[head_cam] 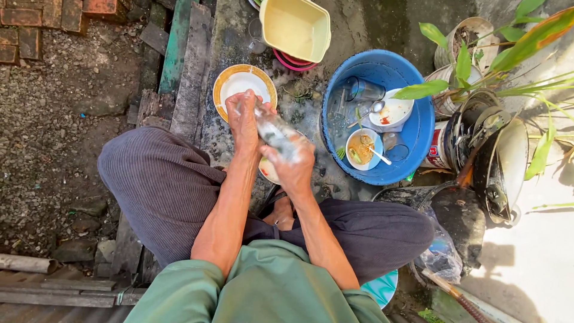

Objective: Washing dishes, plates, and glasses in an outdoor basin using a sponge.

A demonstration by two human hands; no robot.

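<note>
The person squats over wet ground and holds a clear drinking glass (276, 133) between both hands, above a yellow-rimmed white plate (244, 84) that lies on the concrete slab. The glass lies tilted, its long axis running from upper left to lower right: one end sits in the left hand (245, 117), the other in the right hand (294, 162). The left hand's fingers curl around the upper end, thumb side toward the plate; the right hand's fingers wrap closed round the lower end, nearer the body. Motion blur hides whether any fingers reach inside the glass. Both hands touch it, so neither is the nearer.

Just right of the hands stands a round blue plastic basin (418, 128) holding water, a second clear glass (363, 90), a white bowl with a spoon (391, 110) and a small blue-rimmed bowl with food scraps (363, 149). Beyond the plate, at the far edge of the slab, rests a cream rectangular plastic tub (296, 27). Blackened pots and pans (487, 161) crowd the right side beneath green leaves. Nothing stands between the hands and the basin.
</note>
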